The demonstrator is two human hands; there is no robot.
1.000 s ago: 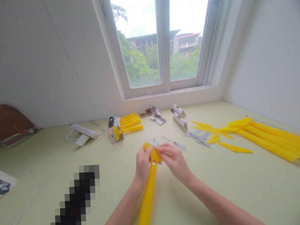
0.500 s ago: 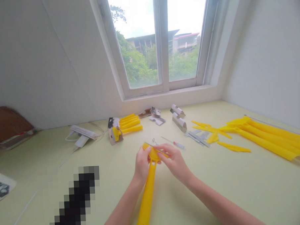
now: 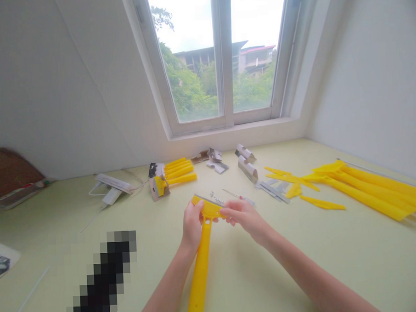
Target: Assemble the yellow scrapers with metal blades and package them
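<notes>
A yellow scraper (image 3: pixel 200 262) is held between both hands, its wide head away from me and its long handle pointing toward me. A thin grey strip runs along the head's far edge. My left hand (image 3: pixel 192 224) grips the left side of the head, thumb on top. On the right side, my right hand (image 3: pixel 241 214) pinches the end of the head between thumb and fingers. Small metal screws (image 3: pixel 215 196) lie just beyond the head. Partly behind my right hand is a screwdriver (image 3: pixel 230 192).
Packaged yellow scrapers (image 3: pixel 161 185) lie back left, beside a white power strip (image 3: pixel 115 182). Folded cards (image 3: pixel 247 169) stand at the back. Grey blades (image 3: pixel 272 192), yellow covers (image 3: pixel 322 203) and long yellow handles (image 3: pixel 375 190) lie to the right. A pixelated dark shape (image 3: pixel 101 280) is front left.
The scraper has shifted slightly left, and its head now shows more fully. My right hand has moved to the head's right end, with its fingers drawn off the middle.
</notes>
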